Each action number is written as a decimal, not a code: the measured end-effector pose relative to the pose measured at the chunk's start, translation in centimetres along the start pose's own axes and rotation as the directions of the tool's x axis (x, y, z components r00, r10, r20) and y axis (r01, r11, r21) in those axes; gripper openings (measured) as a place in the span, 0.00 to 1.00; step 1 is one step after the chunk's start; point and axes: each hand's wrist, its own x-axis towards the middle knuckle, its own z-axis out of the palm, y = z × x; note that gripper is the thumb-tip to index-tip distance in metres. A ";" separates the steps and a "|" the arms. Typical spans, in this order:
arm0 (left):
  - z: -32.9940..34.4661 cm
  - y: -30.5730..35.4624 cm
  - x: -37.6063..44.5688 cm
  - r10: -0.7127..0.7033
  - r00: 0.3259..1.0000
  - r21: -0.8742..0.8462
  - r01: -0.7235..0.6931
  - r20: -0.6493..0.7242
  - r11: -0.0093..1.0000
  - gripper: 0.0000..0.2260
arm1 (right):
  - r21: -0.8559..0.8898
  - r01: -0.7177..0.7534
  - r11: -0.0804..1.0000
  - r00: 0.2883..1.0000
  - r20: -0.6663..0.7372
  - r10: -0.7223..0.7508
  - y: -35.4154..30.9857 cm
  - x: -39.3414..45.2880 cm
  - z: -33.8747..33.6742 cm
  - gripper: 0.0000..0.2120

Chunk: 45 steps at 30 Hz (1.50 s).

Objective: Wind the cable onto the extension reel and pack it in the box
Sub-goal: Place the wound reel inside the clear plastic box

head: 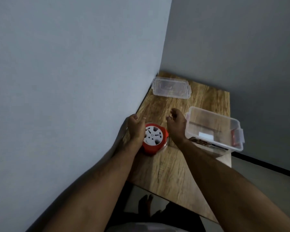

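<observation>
Left hand (135,129) rests against the red extension reel (153,138); right hand (177,125) hovers, loosely curled, beside the clear box (214,129).

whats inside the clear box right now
The box holds no reel; the reel sits on the table between the hands. A white label and something red show through the walls; whether they are inside or stuck on cannot be told.

wooden table (166,171), reel (153,139), box (213,129), lid (171,87)

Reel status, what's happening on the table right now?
Left hand against reel, right hand open beside it. Box open, lid set apart. Nothing blocking.
</observation>
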 end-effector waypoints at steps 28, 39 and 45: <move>2.9 3.7 0.3 0.195 0.978 -0.063 -0.199 -0.075 0.978 0.21 | 0.298 -0.126 0.946 0.992 0.007 0.130 -1.9 1.9 0.0 0.39; 17.9 6.2 -3.8 0.365 0.905 -0.148 -0.338 0.220 0.929 0.20 | 0.245 -0.201 0.948 0.865 -0.410 0.290 3.4 4.4 -14.5 0.39; 22.2 4.2 -5.5 0.354 0.869 -0.034 -0.365 0.345 0.930 0.21 | 0.122 -0.359 0.925 0.792 -0.484 0.372 5.9 2.5 -18.1 0.35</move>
